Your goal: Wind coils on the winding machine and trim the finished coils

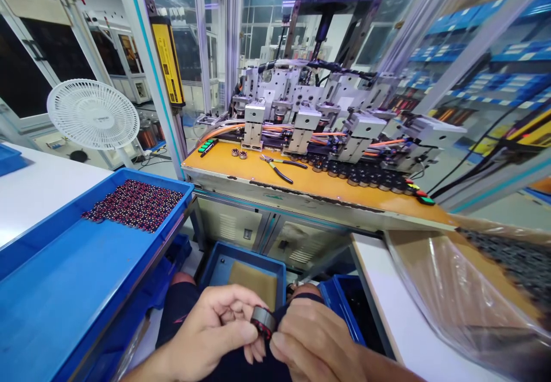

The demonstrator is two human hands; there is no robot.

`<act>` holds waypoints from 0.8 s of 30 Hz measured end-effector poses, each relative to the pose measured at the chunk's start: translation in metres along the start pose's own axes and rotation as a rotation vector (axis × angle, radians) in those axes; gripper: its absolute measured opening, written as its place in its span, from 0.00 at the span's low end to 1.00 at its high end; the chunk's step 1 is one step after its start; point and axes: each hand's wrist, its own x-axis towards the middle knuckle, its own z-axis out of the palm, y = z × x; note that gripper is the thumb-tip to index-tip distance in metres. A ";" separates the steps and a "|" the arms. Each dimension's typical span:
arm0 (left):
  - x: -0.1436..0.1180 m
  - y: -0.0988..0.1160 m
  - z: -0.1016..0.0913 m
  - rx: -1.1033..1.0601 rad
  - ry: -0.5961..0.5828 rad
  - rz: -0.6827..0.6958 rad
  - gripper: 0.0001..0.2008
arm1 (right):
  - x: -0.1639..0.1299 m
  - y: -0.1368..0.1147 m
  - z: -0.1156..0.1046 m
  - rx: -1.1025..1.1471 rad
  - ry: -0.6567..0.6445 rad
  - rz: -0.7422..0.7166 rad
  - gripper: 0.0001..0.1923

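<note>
A small motor stator (262, 320), a grey metal ring with black and red on its lower face, is between my hands above my lap. My left hand (215, 324) pinches it between thumb and fingers and holds it tilted. Close on its right side, my right hand (316, 336) is closed, with curled fingers and the thumb tip at the ring's edge. Whatever is between those right fingertips is hidden. Many similar parts with red and dark tops, stators by their look (138, 204), fill the far end of the blue tray (43, 296) on my left.
Ahead stands a metal fixture machine (307, 118) on an orange bench (232, 166). Pliers (278, 169), two loose stators (239, 153) and a row of dark-topped parts (365, 175) lie there. A blue bin (215, 255) is below; a plastic-lined box (430, 273) sits right.
</note>
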 end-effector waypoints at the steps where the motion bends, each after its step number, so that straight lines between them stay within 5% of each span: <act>1: 0.001 -0.001 0.000 -0.012 0.000 -0.001 0.09 | 0.001 0.001 0.000 -0.005 -0.011 -0.009 0.07; 15: 0.001 0.002 -0.003 0.000 -0.050 0.141 0.13 | -0.005 0.019 -0.001 0.174 -0.149 0.124 0.07; 21: 0.000 0.000 -0.006 -0.043 -0.060 0.270 0.04 | -0.001 0.013 0.002 0.232 -0.077 0.297 0.08; 24: 0.001 0.000 -0.004 -0.136 -0.108 0.294 0.07 | 0.004 0.012 -0.001 0.274 -0.083 0.261 0.08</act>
